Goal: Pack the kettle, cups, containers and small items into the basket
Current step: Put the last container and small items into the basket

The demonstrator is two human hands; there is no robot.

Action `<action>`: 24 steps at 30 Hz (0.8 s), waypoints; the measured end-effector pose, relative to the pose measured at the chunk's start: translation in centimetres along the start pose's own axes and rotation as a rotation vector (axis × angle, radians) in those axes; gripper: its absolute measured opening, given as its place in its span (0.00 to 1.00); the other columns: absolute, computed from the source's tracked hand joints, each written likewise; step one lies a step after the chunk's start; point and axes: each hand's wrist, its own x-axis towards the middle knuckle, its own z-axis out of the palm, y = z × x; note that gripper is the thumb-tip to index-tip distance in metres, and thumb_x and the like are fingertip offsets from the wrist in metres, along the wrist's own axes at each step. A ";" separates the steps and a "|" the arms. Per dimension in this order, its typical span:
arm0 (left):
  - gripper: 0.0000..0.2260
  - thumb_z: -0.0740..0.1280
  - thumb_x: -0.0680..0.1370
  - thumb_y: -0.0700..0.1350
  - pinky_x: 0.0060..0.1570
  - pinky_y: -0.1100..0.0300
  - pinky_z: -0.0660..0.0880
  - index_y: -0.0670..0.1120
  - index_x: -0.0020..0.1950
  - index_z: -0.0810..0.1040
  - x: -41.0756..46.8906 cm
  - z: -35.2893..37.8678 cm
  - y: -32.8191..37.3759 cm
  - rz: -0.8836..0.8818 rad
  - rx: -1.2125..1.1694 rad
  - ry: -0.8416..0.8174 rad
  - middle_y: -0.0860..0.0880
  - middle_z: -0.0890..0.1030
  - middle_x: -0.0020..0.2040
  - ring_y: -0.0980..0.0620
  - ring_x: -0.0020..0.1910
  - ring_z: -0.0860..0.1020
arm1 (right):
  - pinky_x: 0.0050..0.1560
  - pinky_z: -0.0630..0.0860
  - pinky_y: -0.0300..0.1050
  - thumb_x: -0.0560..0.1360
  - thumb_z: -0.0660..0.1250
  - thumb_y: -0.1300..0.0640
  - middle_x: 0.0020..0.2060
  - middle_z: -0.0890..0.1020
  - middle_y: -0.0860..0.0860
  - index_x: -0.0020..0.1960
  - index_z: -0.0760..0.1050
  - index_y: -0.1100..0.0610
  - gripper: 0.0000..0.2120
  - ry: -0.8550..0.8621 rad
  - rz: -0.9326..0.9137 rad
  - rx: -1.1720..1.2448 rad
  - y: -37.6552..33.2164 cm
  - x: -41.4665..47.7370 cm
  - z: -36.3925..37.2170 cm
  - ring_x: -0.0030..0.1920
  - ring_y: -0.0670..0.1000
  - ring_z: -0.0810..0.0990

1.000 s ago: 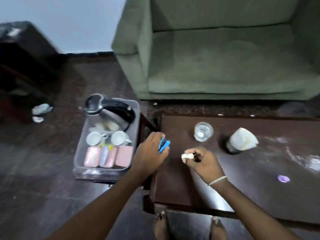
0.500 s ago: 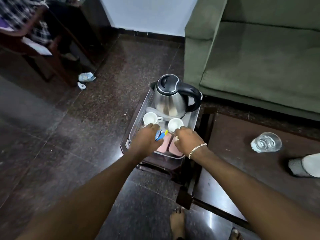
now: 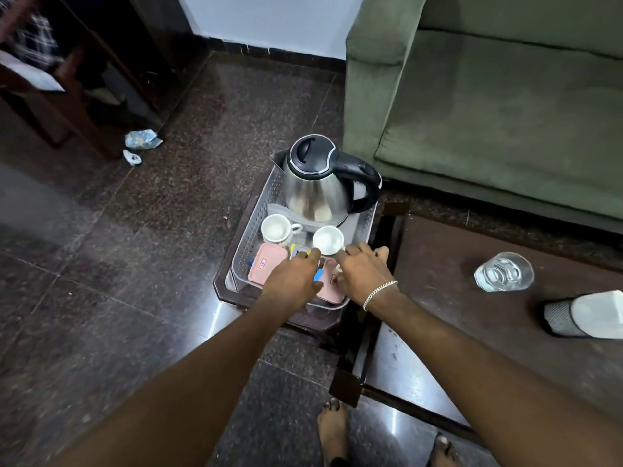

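A clear plastic basket (image 3: 248, 241) stands on a small dark stool. Inside it, a steel kettle (image 3: 315, 187) with a black lid and handle sits at the far end. Two white cups (image 3: 277, 228) (image 3: 327, 240) stand in front of it, and two pink lidded containers (image 3: 268, 264) (image 3: 329, 288) lie nearest me. My left hand (image 3: 291, 278) hovers low over the containers, with a blue clip (image 3: 318, 274) showing at its thumb side. My right hand (image 3: 362, 273) reaches in beside it, fingers stretched towards the right cup. A small pale item shows under its thumb.
To the right is a dark wooden table (image 3: 455, 332) holding a drinking glass (image 3: 504, 272) and a toppled white and black mesh object (image 3: 586, 315). A green sofa (image 3: 505, 112) stands behind. Litter (image 3: 141, 140) and wooden furniture (image 3: 50, 96) lie at the left. My bare feet (image 3: 332, 429) are below.
Both hands went from the table to the basket, carrying the blue clip and the small pale item. They now sit lower over the pink containers, and the right hand's fingers have stretched out.
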 end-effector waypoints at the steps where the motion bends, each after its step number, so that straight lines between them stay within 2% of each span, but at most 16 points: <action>1: 0.22 0.72 0.76 0.54 0.42 0.50 0.72 0.47 0.63 0.67 -0.1 0.0 0.0 0.002 0.013 0.008 0.44 0.80 0.55 0.36 0.52 0.81 | 0.51 0.62 0.54 0.75 0.65 0.52 0.57 0.78 0.52 0.59 0.77 0.55 0.15 0.031 -0.001 0.013 0.1 -0.4 0.0 0.60 0.57 0.72; 3: 0.22 0.71 0.76 0.57 0.39 0.52 0.69 0.48 0.62 0.67 -0.3 -0.2 0.2 0.014 0.047 0.052 0.44 0.80 0.54 0.37 0.49 0.82 | 0.49 0.63 0.53 0.75 0.65 0.49 0.54 0.78 0.51 0.58 0.77 0.54 0.15 0.134 -0.002 0.047 0.7 -1.8 0.0 0.55 0.56 0.74; 6: 0.20 0.66 0.77 0.58 0.36 0.50 0.74 0.47 0.61 0.69 -0.6 -0.7 1.4 0.090 0.068 0.194 0.44 0.78 0.54 0.37 0.46 0.81 | 0.46 0.65 0.52 0.74 0.65 0.44 0.49 0.77 0.49 0.56 0.77 0.52 0.16 0.299 0.022 0.056 2.3 -4.0 0.1 0.49 0.55 0.76; 8: 0.23 0.65 0.77 0.59 0.43 0.47 0.78 0.46 0.64 0.71 -0.3 -1.1 3.2 0.199 0.074 0.315 0.44 0.75 0.56 0.39 0.51 0.77 | 0.46 0.66 0.52 0.73 0.64 0.41 0.52 0.76 0.48 0.60 0.76 0.50 0.20 0.353 0.078 0.069 4.0 -5.7 0.2 0.50 0.54 0.76; 11: 0.32 0.65 0.76 0.64 0.60 0.43 0.73 0.45 0.73 0.70 0.3 -1.5 5.6 0.312 0.122 0.405 0.42 0.73 0.65 0.39 0.62 0.73 | 0.50 0.67 0.52 0.72 0.63 0.37 0.61 0.76 0.49 0.68 0.72 0.49 0.28 0.358 0.170 0.063 6.2 -7.7 0.1 0.58 0.54 0.75; 14: 0.40 0.65 0.74 0.68 0.68 0.43 0.67 0.47 0.80 0.63 1.1 -1.0 10.2 0.365 0.136 0.396 0.42 0.67 0.77 0.40 0.74 0.67 | 0.56 0.68 0.57 0.69 0.64 0.32 0.70 0.71 0.50 0.73 0.67 0.47 0.37 0.333 0.303 0.049 9.9 -11.0 -0.3 0.68 0.54 0.70; 16: 0.43 0.64 0.73 0.70 0.71 0.42 0.64 0.49 0.82 0.60 1.6 -0.5 12.9 0.389 0.125 0.373 0.43 0.62 0.81 0.41 0.79 0.62 | 0.60 0.68 0.61 0.67 0.64 0.29 0.74 0.67 0.51 0.76 0.63 0.46 0.42 0.311 0.367 0.040 12.0 -13.0 -0.7 0.72 0.55 0.66; 22: 0.45 0.61 0.73 0.73 0.73 0.41 0.63 0.50 0.83 0.55 3.2 2.2 23.4 0.524 0.125 0.278 0.44 0.58 0.82 0.42 0.81 0.57 | 0.62 0.66 0.66 0.66 0.63 0.27 0.75 0.66 0.53 0.77 0.60 0.46 0.45 0.309 0.525 0.036 20.0 -20.5 -1.2 0.75 0.57 0.64; 24: 0.45 0.62 0.73 0.73 0.73 0.41 0.63 0.50 0.83 0.55 3.3 3.8 27.1 0.576 0.132 0.237 0.44 0.59 0.82 0.41 0.81 0.57 | 0.62 0.66 0.63 0.66 0.63 0.27 0.75 0.66 0.52 0.77 0.60 0.46 0.45 0.314 0.568 0.017 22.6 -23.3 -0.8 0.74 0.57 0.64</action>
